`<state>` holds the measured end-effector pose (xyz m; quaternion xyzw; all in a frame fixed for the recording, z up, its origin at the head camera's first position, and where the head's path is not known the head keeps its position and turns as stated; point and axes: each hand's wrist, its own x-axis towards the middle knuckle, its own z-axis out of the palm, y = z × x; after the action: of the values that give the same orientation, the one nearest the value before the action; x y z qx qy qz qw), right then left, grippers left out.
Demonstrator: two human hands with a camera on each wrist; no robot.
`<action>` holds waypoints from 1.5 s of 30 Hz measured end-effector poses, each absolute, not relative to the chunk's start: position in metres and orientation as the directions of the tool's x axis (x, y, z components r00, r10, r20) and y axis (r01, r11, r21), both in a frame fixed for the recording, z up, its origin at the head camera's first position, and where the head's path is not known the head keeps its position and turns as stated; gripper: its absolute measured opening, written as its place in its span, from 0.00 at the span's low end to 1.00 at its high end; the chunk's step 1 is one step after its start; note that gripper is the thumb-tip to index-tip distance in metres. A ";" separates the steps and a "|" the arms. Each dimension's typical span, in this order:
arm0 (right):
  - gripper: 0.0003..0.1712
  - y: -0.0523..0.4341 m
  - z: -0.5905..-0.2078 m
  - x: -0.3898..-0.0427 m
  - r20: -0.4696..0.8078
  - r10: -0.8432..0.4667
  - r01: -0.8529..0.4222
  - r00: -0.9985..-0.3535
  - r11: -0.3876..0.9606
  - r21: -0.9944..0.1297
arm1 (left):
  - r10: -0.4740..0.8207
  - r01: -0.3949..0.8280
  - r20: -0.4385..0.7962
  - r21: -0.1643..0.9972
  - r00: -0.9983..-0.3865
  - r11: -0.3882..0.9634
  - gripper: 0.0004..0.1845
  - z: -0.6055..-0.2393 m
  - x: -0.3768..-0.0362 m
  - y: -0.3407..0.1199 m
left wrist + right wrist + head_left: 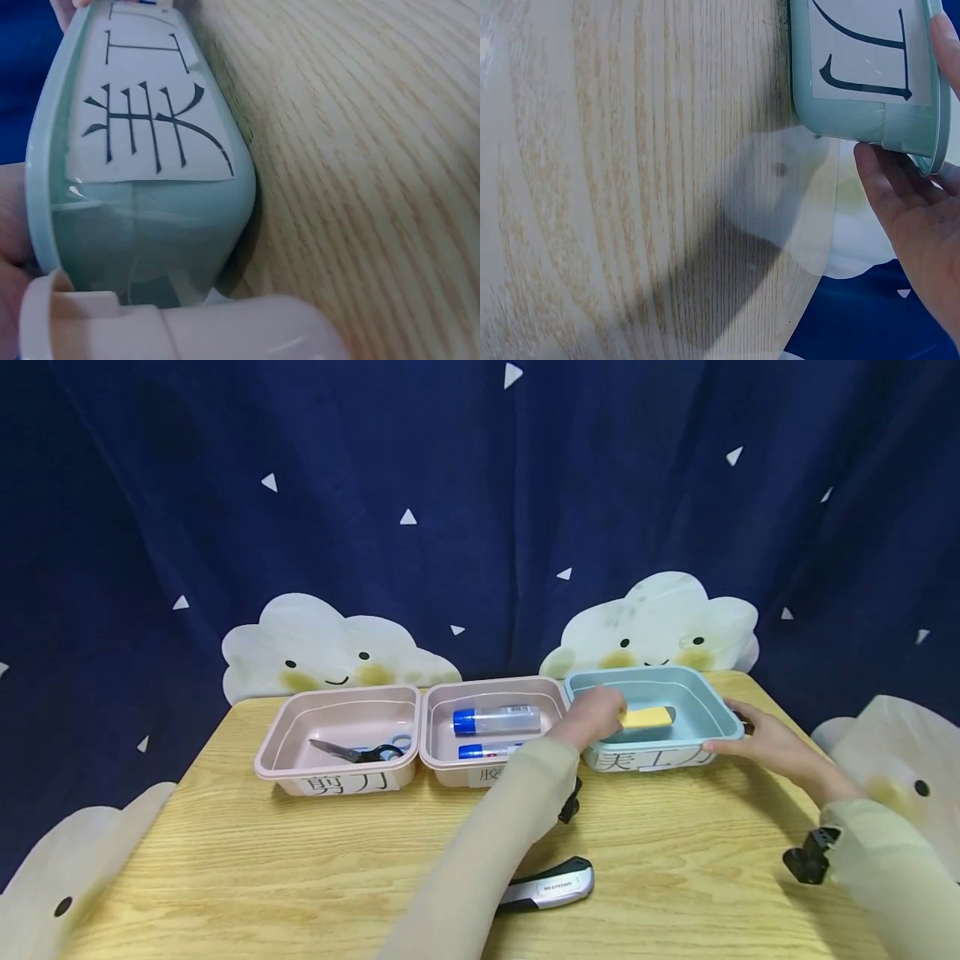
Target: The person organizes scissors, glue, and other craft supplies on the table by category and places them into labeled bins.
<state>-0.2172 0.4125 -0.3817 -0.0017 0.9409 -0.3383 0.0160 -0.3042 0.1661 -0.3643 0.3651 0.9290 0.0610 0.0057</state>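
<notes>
- Yellow utility knife (647,717) sits inside the blue bin (705,706), lengthwise left to right, its left end under the left hand (592,717).
- Left hand fingers curled over the knife's left end, gripping it just above the bin floor; exact finger contact is hidden from the head view.
- Blue bin is rightmost of three bins at the far edge of the tabletop (300,860); a white paper label (150,127) with black characters is on its front wall.
- Left wrist view: close shot of the blue bin's front wall (150,225) and label, with the pink bin's corner (187,326) touching it at the bottom.
- Right hand (772,745) rests against the blue bin's right front corner, fingers straight and relaxed, touching the rim, not wrapped round it.
- Right wrist view: right hand's fingers (896,202) lie flat along the bin's corner (870,120), beside the tabletop edge.
- Middle pink bin (442,752) holds two glue sticks (495,720) with blue caps, lying side by side.
- Left pink bin (285,752) holds black scissors (360,750).
- Silver and black utility knife (547,887) lies on the tabletop near the front, partly behind the left sleeve (487,852).
- Dark blue curtain (450,485) with white triangles and cloud cutouts (322,647) behind the tabletop.
</notes>
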 end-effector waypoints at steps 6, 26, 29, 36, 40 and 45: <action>0.56 0.409 -0.381 -0.219 -0.025 -0.020 0.000 -0.999 0.773 -0.634 | 0.638 0.636 0.005 0.094 -0.770 0.766 0.05 -0.367 -0.310 0.166; 0.56 0.406 -0.379 -0.223 -0.031 -0.038 -0.009 -0.999 0.755 -0.656 | 0.663 0.660 0.003 0.091 -0.749 0.745 0.14 -0.351 -0.302 0.156; 0.55 0.407 -0.382 -0.222 -0.028 -0.039 -0.012 -0.999 0.766 -0.643 | 0.678 0.677 0.009 0.081 -0.735 0.732 0.14 -0.346 -0.297 0.152; 0.56 0.408 -0.383 -0.215 -0.047 -0.027 0.010 -0.999 0.763 -0.646 | 0.726 0.725 0.031 0.080 -0.687 0.684 0.17 -0.338 -0.285 0.140; 0.56 0.409 -0.380 -0.213 -0.048 -0.026 0.011 -0.999 0.768 -0.641 | 0.751 0.748 0.033 0.117 -0.660 0.653 0.18 -0.335 -0.280 0.132; 0.55 0.410 -0.380 -0.216 -0.056 -0.034 0.010 -0.998 0.764 -0.645 | 0.796 0.794 0.055 0.149 -0.602 0.590 0.18 -0.331 -0.275 0.121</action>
<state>-0.2165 0.4103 -0.3798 -0.0065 0.9386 -0.3433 0.0325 -0.2748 0.1210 -0.3309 0.4458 0.8916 0.0792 0.0088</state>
